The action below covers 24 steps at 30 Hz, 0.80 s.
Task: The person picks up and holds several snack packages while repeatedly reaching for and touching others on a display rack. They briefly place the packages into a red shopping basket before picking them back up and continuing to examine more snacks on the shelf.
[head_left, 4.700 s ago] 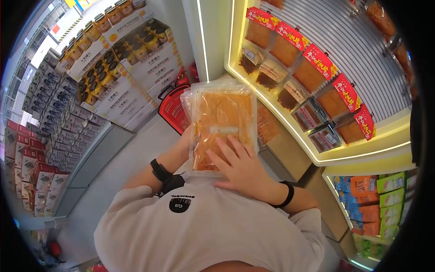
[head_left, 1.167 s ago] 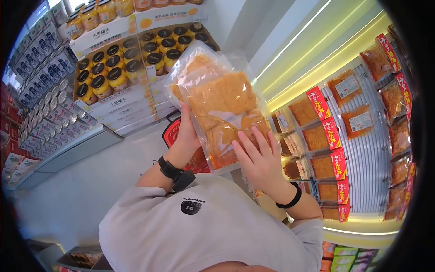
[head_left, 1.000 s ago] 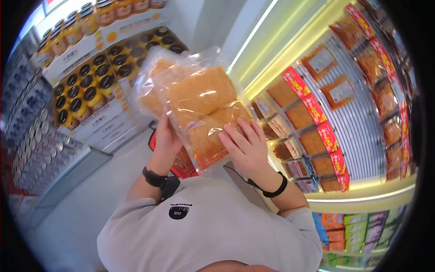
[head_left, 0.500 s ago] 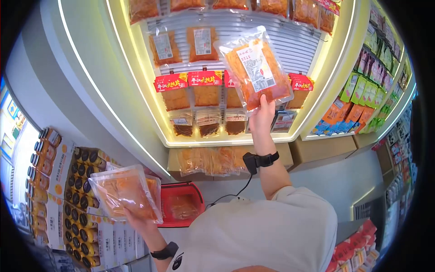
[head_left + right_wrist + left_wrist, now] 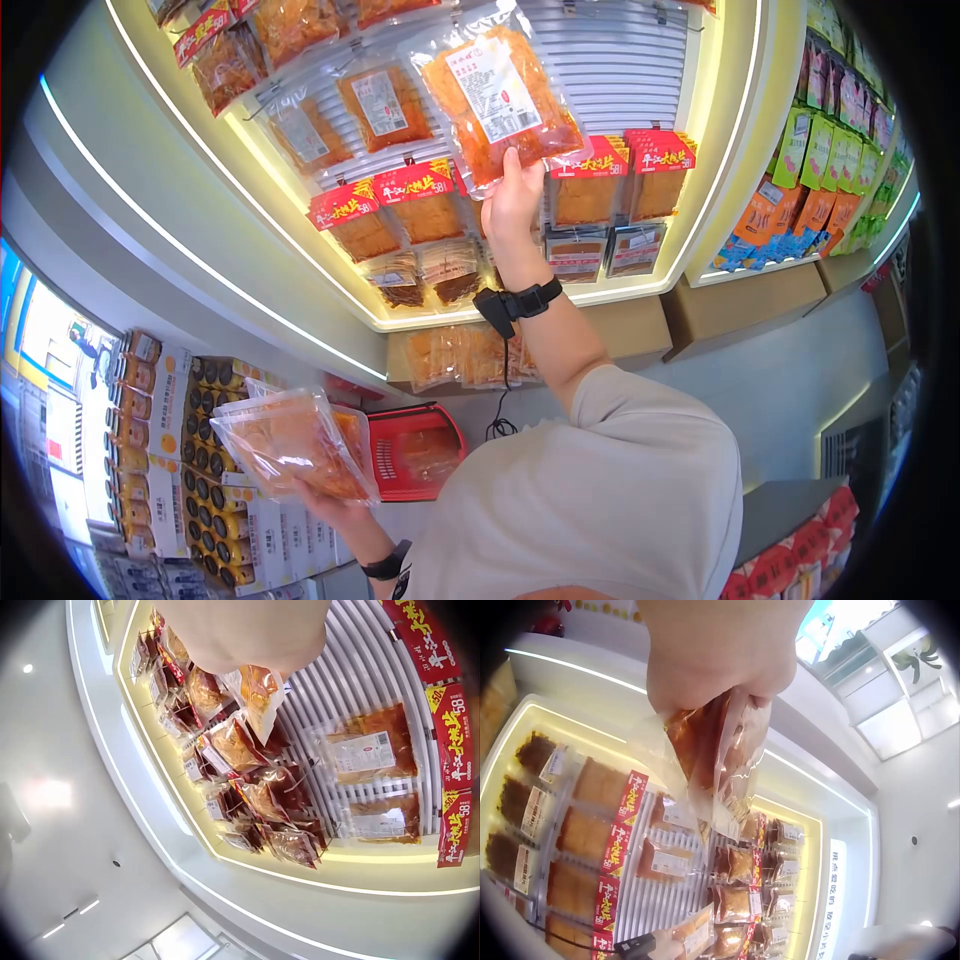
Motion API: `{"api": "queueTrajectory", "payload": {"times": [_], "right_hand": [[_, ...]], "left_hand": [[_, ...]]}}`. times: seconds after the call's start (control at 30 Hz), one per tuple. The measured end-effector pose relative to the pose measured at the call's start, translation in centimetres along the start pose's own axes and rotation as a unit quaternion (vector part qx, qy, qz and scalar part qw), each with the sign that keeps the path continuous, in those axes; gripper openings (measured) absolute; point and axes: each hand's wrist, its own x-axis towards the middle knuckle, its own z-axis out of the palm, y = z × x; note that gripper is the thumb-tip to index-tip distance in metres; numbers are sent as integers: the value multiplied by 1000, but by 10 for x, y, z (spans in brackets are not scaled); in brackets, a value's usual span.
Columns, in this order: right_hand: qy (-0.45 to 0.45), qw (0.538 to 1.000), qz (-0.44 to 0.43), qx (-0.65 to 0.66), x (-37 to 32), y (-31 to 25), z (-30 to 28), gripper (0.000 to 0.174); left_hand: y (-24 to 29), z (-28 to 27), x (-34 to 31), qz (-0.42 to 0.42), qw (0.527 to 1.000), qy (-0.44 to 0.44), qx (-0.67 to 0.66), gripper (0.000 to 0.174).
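My right hand (image 5: 515, 205) reaches up toward the lit rack and pinches the lower edge of a clear snack packet (image 5: 500, 95), thumb over its front. The packet holds orange-brown food and bears a white printed label. It overlaps the ribbed back panel and a red price card. Low on the left, my left hand (image 5: 345, 515) grips a small stack of similar see-through packets (image 5: 290, 440), held tilted. The left wrist view shows that hand (image 5: 720, 660) from behind with the packets (image 5: 742, 750) below it. In the right wrist view, the right hand (image 5: 259, 637) partly hides its packet (image 5: 259, 697).
Labelled packets (image 5: 385, 105) hang on hooks beside the held one, with red-carded packets (image 5: 420, 200) below. A red basket (image 5: 420, 455) with a packet inside stands on the floor. Boxed jars (image 5: 205, 500) fill the left. A black cable (image 5: 505, 400) trails from the right wrist.
Both hands held the stacked packets together earlier. The right hand has since taken one, turned label side out, up to the rack; the left keeps the others low. The view has turned toward the rack.
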Motion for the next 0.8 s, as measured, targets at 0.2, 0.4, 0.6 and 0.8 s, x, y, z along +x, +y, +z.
{"api": "queueTrajectory", "payload": {"times": [0.2,0.4,0.6,0.8], "right_hand": [[31,999,-8,43,-6,7,8,22],[120,987,-35,-99,31,37,0,24],[197,927,57,-315,72,92,-32,26],[151,900,126,-389,33,56,-57,39]], "left_hand": [[3,1,-21,-15,999,-39,-34,61],[-31,21,20,-214,959,-182,29,60],[-42,26,25,-296,921,-244,75,59],[-54,47,25,-332,888,-308,84,59]]}}
